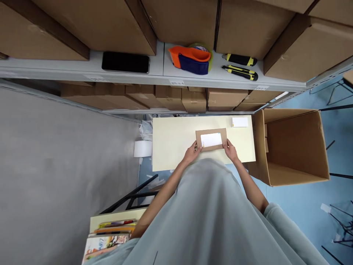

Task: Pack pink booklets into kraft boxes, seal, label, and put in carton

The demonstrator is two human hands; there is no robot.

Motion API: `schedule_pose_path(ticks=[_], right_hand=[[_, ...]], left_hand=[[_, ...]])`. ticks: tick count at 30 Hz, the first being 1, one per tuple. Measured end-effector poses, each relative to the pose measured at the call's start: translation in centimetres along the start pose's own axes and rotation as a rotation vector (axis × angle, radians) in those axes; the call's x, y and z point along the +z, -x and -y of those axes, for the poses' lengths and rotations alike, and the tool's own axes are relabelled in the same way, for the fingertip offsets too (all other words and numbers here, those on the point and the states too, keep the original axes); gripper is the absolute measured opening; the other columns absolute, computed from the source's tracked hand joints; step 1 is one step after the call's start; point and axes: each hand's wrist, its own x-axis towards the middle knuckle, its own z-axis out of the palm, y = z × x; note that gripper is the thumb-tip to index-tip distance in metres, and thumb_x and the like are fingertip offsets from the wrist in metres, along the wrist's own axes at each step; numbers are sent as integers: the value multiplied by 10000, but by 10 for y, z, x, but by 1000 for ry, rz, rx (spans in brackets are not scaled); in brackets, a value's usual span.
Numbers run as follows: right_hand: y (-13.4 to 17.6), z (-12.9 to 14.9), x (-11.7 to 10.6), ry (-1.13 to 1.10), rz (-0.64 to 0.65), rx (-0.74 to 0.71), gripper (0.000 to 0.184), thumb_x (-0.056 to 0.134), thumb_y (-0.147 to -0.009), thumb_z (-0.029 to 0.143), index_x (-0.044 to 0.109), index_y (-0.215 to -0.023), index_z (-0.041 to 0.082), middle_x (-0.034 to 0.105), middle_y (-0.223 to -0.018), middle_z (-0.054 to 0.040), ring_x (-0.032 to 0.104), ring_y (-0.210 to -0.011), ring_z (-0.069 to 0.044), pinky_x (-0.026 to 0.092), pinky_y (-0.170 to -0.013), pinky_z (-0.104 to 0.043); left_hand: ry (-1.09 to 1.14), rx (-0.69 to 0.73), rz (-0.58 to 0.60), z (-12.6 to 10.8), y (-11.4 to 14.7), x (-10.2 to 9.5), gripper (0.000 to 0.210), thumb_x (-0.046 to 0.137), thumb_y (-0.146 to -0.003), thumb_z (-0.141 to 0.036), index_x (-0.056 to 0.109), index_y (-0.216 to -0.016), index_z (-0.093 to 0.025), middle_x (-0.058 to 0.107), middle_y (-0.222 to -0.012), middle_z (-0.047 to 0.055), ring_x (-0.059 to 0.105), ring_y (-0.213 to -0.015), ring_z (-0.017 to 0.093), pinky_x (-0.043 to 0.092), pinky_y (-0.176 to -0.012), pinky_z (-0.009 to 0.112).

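A flat brown cardboard package [198, 137] with a white label [211, 140] on its upper face is between my two hands, just over the cream table [173, 143]. My left hand [192, 151] grips its lower left corner, thumb over the edge. At the lower right corner my right hand [230, 150] pinches the package in the same way. The fingers beneath it are partly hidden. Further back on the tabletop, to the right, lies a small stack of white labels [239, 122].
A large open carton [298, 143] stands right of the table. The shelf ahead bears a black phone [125, 62], an orange and blue tape dispenser [190, 59], two cutters [239, 66] and several boxes. Left are a white roll [143, 148], magazines [109, 239] and a grey wall.
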Motion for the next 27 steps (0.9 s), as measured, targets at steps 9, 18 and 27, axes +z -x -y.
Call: schedule_pose_path(ticks=[9,18,27], right_hand=[[3,48,-30,-230,-23,-139,709,663,-987,616,639,-1554,193,741,-1490,-153,752,-1251,-328,657,-1067,-517],[-26,63,45,-348,62,-158,644,703,-910,480,685,-1469,160,784,-1403,-156,774,-1236,-305,657,-1085,-518],[-26,60,52,-37,12,-161,600,678,-940,371,658,-1511,186,732,-1493,-191,728,-1366,-381,608,-1158,-609]], left_hand=[[165,142,-188,-22,1,-31,727,801,-913,-428,583,-1570,-206,637,-1629,143,635,-1486,318,567,-1219,503],[212,49,-310,12,-18,-69,532,756,-901,-242,577,-1397,-170,668,-1561,193,654,-1463,284,516,-1264,525],[85,-62,-353,26,-19,-81,633,797,-854,-265,589,-1448,-188,642,-1584,207,594,-1528,370,486,-1281,571]])
